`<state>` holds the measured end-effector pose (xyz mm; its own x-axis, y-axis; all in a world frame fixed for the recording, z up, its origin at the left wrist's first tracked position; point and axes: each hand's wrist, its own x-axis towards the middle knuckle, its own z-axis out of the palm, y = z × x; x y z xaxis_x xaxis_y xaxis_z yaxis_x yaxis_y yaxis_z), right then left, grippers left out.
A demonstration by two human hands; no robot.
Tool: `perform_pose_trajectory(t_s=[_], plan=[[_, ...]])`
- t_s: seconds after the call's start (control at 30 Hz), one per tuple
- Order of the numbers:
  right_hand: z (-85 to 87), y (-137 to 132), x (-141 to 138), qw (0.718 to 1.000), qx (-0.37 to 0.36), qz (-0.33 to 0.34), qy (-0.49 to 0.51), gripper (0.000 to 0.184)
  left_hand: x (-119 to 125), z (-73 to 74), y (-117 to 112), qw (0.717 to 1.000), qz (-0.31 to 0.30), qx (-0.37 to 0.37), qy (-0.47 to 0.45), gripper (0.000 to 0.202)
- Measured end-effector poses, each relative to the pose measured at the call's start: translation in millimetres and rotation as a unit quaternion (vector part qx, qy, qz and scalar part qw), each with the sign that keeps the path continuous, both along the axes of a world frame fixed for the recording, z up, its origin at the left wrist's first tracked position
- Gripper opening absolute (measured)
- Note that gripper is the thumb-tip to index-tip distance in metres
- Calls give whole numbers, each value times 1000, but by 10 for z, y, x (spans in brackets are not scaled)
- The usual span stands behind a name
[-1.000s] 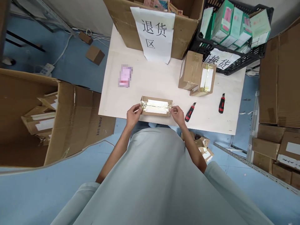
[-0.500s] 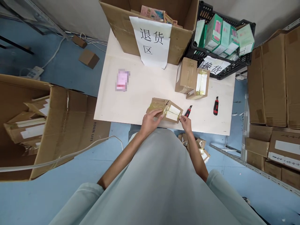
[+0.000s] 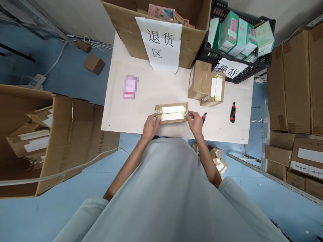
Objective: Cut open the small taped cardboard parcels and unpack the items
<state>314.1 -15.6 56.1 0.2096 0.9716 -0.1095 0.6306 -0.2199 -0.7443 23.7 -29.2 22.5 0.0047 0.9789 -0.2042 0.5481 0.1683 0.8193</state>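
A small taped cardboard parcel [image 3: 171, 113] with a white label lies flat near the front edge of the pale table [image 3: 141, 111]. My left hand [image 3: 150, 126] grips its left end with curled fingers. At the other end my right hand [image 3: 194, 121] is closed on the parcel. A red-and-black box cutter [image 3: 204, 117] lies just right of my right hand, partly hidden by it.
A second cutter [image 3: 232, 112] lies further right. Two taped parcels [image 3: 207, 83] stand behind. A labelled cardboard box [image 3: 161, 30] and a black crate [image 3: 237, 37] of green cartons sit at the back. A pink item [image 3: 130, 86] rests left. A large open box [image 3: 32, 134] stands on the floor left; stacked boxes [image 3: 295, 94] fill shelving at right.
Half a second ago the parcel was tilted on edge under my hands; now it lies flat, label up, squared to the table edge, with one hand at each end.
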Motion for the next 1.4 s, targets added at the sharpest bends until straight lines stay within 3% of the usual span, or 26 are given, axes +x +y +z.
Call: perform_pose_trajectory(t_s=[0.2, 0.3, 0.37, 0.47, 0.57, 0.67, 0.77, 0.87, 1.03, 1.13, 1.27, 1.4], plan=[[330, 133, -822, 981, 46, 165, -93, 44, -353, -171, 60, 991, 130, -32, 26, 33], [337, 153, -1203, 972, 71, 213, -67, 50, -475, -259, 102, 980, 185, -59, 34, 23], [295, 184, -1305, 974, 69, 214, -41, 51, -519, -299, 116, 976, 204, -78, 19, 18], [214, 297, -1157, 982, 56, 181, -21, 41, -505, -309, 127, 971, 216, -99, -19, 19], [153, 465, -734, 991, 29, 127, -32, 23, -370, -269, 147, 967, 218, -129, -37, 27], [102, 576, -248, 993, -49, 78, -69, 14, -138, -196, 182, 972, 182, -147, -40, 34], [36, 515, 127, 992, -105, 34, -54, 4, 81, -99, 212, 982, 133, -130, -28, 31], [-38, 261, 338, 993, -116, 4, 10, 6, 171, 5, 188, 989, 100, -108, -21, 24], [-97, -304, 421, 992, -115, -24, 39, 17, 82, 133, -16, 988, 46, -137, -52, 23], [-94, -485, 383, 990, -129, -47, 39, 18, 69, 164, -136, 985, 41, -152, -73, 23], [-44, -463, 301, 988, -121, -68, 61, 16, 138, 185, -140, 981, 81, -144, -99, 25], [52, -270, 196, 992, -98, -55, 65, 15, 96, 295, 9, 977, 137, -127, -100, 31]])
